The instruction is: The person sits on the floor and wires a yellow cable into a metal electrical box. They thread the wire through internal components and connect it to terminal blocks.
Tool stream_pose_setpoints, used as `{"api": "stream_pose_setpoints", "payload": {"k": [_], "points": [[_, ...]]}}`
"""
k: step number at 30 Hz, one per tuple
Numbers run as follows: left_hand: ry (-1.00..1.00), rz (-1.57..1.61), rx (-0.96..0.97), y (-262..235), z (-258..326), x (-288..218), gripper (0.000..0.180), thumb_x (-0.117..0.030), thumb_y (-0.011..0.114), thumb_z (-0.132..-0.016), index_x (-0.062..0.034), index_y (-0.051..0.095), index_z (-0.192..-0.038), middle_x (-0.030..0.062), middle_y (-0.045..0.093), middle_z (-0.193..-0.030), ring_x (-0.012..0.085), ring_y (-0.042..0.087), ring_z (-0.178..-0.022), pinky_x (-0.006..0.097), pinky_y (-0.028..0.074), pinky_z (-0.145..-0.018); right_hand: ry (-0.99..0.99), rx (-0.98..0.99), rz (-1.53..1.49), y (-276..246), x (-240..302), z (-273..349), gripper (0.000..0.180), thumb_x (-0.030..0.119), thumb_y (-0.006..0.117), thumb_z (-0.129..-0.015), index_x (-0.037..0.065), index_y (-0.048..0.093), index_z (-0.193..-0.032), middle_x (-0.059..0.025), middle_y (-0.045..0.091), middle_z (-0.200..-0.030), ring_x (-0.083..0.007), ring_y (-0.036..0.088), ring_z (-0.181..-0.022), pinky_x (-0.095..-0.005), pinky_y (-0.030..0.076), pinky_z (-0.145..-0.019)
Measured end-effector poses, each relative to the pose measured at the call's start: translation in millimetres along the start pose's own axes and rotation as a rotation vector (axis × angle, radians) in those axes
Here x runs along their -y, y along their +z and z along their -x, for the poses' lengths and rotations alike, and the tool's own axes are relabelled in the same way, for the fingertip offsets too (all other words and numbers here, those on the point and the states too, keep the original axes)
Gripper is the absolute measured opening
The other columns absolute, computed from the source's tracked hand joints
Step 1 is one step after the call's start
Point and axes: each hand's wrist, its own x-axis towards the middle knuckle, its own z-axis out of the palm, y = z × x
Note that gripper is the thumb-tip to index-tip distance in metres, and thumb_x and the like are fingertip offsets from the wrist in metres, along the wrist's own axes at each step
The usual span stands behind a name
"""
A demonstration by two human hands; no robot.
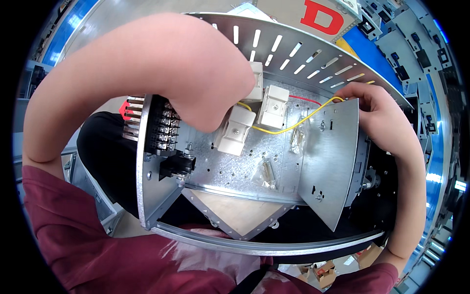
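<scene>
An open metal enclosure [196,197] rests across my lap. My left hand [210,73] is bent down over its left part, by the white ceramic blocks [235,131] and a black terminal strip [161,130]; its fingers are hidden. A yellow wire [280,132] runs from between the blocks rightward and up to the top of an upright metal plate [328,157]. There my right hand [379,108] has its curled fingers closed on the wire's end, behind the plate's upper corner. A red wire [306,99] passes behind the yellow one.
Small clear bags of hardware [267,174] lie on the enclosure floor. A slotted metal wall [289,54] bounds the far side. Beyond it stands a cardboard box [320,19] with red print. More metal units [406,49] are at the far right, cartons [323,272] below.
</scene>
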Motion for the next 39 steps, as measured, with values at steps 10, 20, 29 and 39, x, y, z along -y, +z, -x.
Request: {"api": "stream_pose_setpoints", "payload": {"k": [10, 20, 29, 39], "points": [[0.049, 0.017, 0.099, -5.6, -10.0, 4.8, 0.021, -0.006, 0.072, -0.071, -0.001, 0.086, -0.085, 0.0216, 0.079, -0.085, 0.043, 0.078, -0.082, 0.051, 0.064, -0.072, -0.079, -0.043, 0.002, 2.7, -3.9, 0.9, 0.036, 0.001, 0.071, -0.103, -0.008, 0.079, -0.137, -0.0031, 0.069, -0.084, -0.0129, 0.066, -0.078, -0.0324, 0.054, -0.076], [0.06, 0.013, 0.117, -6.5, -10.9, 5.7, 0.021, -0.006, 0.071, -0.073, -0.0021, 0.087, -0.086, 0.0206, 0.08, -0.086, 0.0412, 0.079, -0.084, 0.049, 0.064, -0.073, 0.002, 0.015, 0.059, -1.5, 0.4, 0.4, 0.032, 0.004, 0.076, -0.107, -0.005, 0.079, -0.137, -0.0089, 0.084, -0.111, -0.0139, 0.078, -0.103, -0.0322, 0.062, -0.098], [0.047, 0.053, 0.106, -5.1, -10.6, 7.6, 0.021, -0.007, 0.071, -0.074, -0.0054, 0.087, -0.087, 0.0174, 0.082, -0.087, 0.0384, 0.079, -0.084, 0.048, 0.064, -0.073, 0.009, 0.016, 0.069, -2.3, 2.9, 0.5, 0.032, 0.004, 0.075, -0.107, -0.005, 0.079, -0.138, -0.0087, 0.084, -0.109, -0.0132, 0.078, -0.101, -0.0314, 0.062, -0.096], [0.071, 0.054, 0.111, -8.3, -9.3, 7.5, 0.018, -0.007, 0.071, -0.075, 0.0002, 0.085, -0.084, 0.0228, 0.079, -0.084, 0.0426, 0.078, -0.081, 0.051, 0.063, -0.071, 0.01, 0.023, 0.043, -2.3, 1.7, -0.5, 0.031, 0.005, 0.077, -0.107, -0.006, 0.079, -0.136, -0.0078, 0.083, -0.107, -0.0118, 0.077, -0.099, -0.0304, 0.062, -0.094]]}}
